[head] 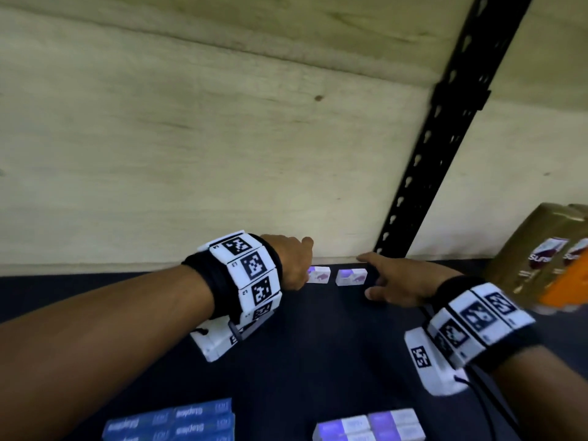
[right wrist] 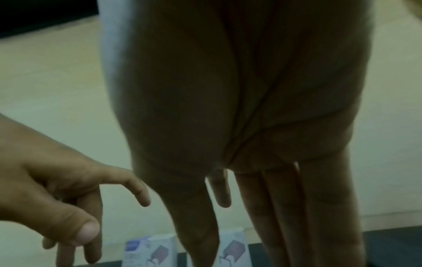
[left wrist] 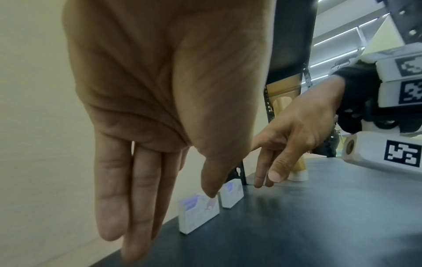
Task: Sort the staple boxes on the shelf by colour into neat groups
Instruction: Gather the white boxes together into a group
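Note:
Two small white-and-purple staple boxes stand side by side near the back wall: the left box (head: 318,274) and the right box (head: 351,276). My left hand (head: 300,268) hovers over the left box (left wrist: 198,211) with fingers straight, its thumb tip touching the box top. My right hand (head: 374,276) reaches just right of the right box (left wrist: 231,194), fingers straight and pointing down, holding nothing. At the front edge lie a group of blue staple boxes (head: 171,421) and a group of white-and-purple boxes (head: 369,424).
The dark shelf surface (head: 318,345) ends at a pale wooden back wall (head: 191,154). A black perforated upright (head: 445,138) rises behind my right hand. A gold wrapped package (head: 541,256) with an orange item stands at the far right.

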`<state>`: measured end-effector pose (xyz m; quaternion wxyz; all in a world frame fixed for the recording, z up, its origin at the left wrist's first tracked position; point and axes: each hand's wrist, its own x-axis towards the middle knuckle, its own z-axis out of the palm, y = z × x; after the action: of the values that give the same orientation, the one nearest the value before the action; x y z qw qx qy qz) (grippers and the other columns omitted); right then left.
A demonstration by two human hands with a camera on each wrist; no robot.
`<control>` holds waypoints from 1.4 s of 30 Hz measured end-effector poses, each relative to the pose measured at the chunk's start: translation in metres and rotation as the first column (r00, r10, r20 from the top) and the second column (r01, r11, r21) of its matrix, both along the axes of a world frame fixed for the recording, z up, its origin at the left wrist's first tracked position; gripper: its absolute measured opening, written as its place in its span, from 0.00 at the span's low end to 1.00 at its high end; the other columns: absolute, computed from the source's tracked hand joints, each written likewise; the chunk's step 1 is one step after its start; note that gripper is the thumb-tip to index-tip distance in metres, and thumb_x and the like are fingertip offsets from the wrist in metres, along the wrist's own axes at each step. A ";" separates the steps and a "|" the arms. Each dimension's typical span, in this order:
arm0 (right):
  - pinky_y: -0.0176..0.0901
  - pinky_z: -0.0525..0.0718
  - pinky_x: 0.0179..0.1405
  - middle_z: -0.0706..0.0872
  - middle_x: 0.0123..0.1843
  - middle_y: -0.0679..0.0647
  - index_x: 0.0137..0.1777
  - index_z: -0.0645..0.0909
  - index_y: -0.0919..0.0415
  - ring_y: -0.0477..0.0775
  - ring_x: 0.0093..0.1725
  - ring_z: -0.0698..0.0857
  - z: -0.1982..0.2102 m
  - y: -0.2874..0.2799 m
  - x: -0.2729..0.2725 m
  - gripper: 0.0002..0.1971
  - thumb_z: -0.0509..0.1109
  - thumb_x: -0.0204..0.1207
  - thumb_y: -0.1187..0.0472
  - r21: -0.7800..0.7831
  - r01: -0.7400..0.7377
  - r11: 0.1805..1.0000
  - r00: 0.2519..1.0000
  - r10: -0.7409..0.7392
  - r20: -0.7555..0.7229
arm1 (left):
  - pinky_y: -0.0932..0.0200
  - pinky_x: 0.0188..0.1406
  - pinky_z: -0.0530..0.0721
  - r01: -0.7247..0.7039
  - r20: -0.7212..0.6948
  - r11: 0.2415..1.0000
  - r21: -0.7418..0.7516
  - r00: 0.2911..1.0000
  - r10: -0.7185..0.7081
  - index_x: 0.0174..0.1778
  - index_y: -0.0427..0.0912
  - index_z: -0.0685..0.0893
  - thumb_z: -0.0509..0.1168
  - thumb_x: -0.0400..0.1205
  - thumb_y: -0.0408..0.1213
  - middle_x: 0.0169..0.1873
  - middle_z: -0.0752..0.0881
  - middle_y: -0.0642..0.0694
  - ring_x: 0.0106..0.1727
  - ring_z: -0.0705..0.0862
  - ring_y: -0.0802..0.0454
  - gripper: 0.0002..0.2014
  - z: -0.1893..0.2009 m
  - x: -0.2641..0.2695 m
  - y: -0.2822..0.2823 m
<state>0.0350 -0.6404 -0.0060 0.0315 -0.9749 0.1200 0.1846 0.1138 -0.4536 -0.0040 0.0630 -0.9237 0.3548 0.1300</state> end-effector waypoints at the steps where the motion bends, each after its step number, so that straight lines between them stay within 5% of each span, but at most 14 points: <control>1: 0.47 0.76 0.70 0.79 0.75 0.54 0.85 0.55 0.47 0.57 0.71 0.79 -0.001 0.000 0.006 0.35 0.68 0.82 0.48 -0.013 -0.002 1.000 1.000 0.002 0.008 | 0.52 0.42 0.75 0.005 0.004 1.000 0.006 1.000 -0.005 0.79 0.40 0.61 0.58 0.88 0.46 0.43 0.76 0.49 0.40 0.76 0.49 0.26 0.000 0.004 -0.001; 5: 0.44 0.77 0.59 0.83 0.64 0.53 0.80 0.65 0.46 0.56 0.64 0.82 -0.004 -0.001 0.024 0.28 0.69 0.82 0.49 -0.058 0.002 0.998 1.000 -0.002 0.005 | 0.53 0.42 0.74 0.050 0.034 0.998 0.039 0.998 -0.051 0.72 0.41 0.71 0.59 0.87 0.49 0.54 0.79 0.44 0.46 0.76 0.47 0.21 -0.003 0.012 -0.002; 10: 0.39 0.75 0.49 0.79 0.53 0.49 0.73 0.71 0.47 0.52 0.49 0.80 0.001 0.004 0.032 0.22 0.70 0.81 0.51 -0.097 -0.014 0.995 1.000 0.012 -0.024 | 0.54 0.38 0.74 0.072 0.064 0.995 0.072 0.995 -0.077 0.65 0.40 0.79 0.60 0.87 0.46 0.48 0.79 0.46 0.45 0.79 0.46 0.17 -0.009 0.018 -0.007; 15: 0.40 0.73 0.46 0.81 0.61 0.52 0.69 0.74 0.49 0.51 0.49 0.75 0.003 0.012 0.033 0.16 0.68 0.83 0.53 -0.172 -0.056 0.983 0.998 0.050 -0.043 | 0.55 0.40 0.72 0.084 0.116 0.990 0.111 0.989 -0.097 0.66 0.41 0.80 0.60 0.87 0.43 0.56 0.83 0.44 0.45 0.77 0.46 0.15 -0.011 0.018 -0.013; 21: 0.33 0.71 0.32 0.80 0.42 0.46 0.58 0.79 0.54 0.49 0.45 0.78 0.011 0.021 0.024 0.06 0.66 0.84 0.57 -0.143 -0.074 0.987 0.997 0.072 -0.016 | 0.55 0.40 0.71 0.133 0.165 0.984 0.120 0.974 -0.152 0.65 0.43 0.81 0.61 0.87 0.45 0.56 0.83 0.45 0.45 0.76 0.47 0.14 -0.006 0.012 -0.013; 23: 0.31 0.71 0.31 0.80 0.37 0.45 0.60 0.82 0.57 0.48 0.43 0.79 0.014 0.023 0.018 0.09 0.67 0.84 0.57 -0.134 -0.076 0.988 0.997 0.070 -0.042 | 0.56 0.37 0.72 0.146 0.146 0.982 0.118 0.976 -0.163 0.62 0.43 0.82 0.62 0.86 0.46 0.52 0.83 0.45 0.45 0.77 0.47 0.14 -0.002 0.006 -0.011; 28: 0.40 0.78 0.46 0.88 0.58 0.50 0.60 0.85 0.56 0.51 0.54 0.84 0.022 0.032 -0.008 0.10 0.69 0.82 0.56 -0.187 -0.113 0.976 0.992 0.099 -0.080 | 0.58 0.34 0.74 0.172 0.055 0.981 0.093 0.983 -0.178 0.57 0.43 0.84 0.65 0.84 0.47 0.48 0.84 0.48 0.46 0.82 0.48 0.13 0.001 -0.016 0.000; 30: 0.42 0.80 0.50 0.88 0.56 0.49 0.58 0.85 0.55 0.52 0.56 0.85 0.022 0.035 -0.020 0.09 0.70 0.81 0.56 -0.183 -0.130 0.975 0.989 0.116 -0.087 | 0.58 0.37 0.77 0.177 0.017 0.980 0.087 0.984 -0.180 0.56 0.44 0.84 0.65 0.84 0.48 0.48 0.85 0.48 0.49 0.84 0.47 0.12 0.001 -0.028 0.008; 34: 0.40 0.79 0.43 0.87 0.49 0.46 0.54 0.85 0.51 0.49 0.50 0.84 0.020 0.043 -0.044 0.05 0.72 0.79 0.56 -0.161 -0.184 0.970 0.981 0.172 -0.088 | 0.57 0.36 0.77 0.195 -0.030 0.978 0.077 0.981 -0.193 0.53 0.45 0.85 0.66 0.84 0.48 0.48 0.87 0.48 0.47 0.84 0.49 0.11 0.001 -0.052 0.024; 42: 0.40 0.82 0.52 0.87 0.49 0.42 0.49 0.83 0.45 0.45 0.49 0.85 0.019 0.046 -0.094 0.03 0.73 0.78 0.53 -0.126 -0.209 0.970 0.977 0.201 -0.073 | 0.56 0.42 0.82 0.200 -0.068 0.979 0.039 0.978 -0.198 0.51 0.50 0.85 0.67 0.82 0.50 0.46 0.87 0.54 0.48 0.85 0.51 0.09 -0.001 -0.090 0.046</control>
<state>-0.0593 -0.5948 0.0134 -0.0564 -0.9761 0.0314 0.2075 0.0238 -0.4076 -0.0055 0.0854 -0.8772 0.4442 0.1606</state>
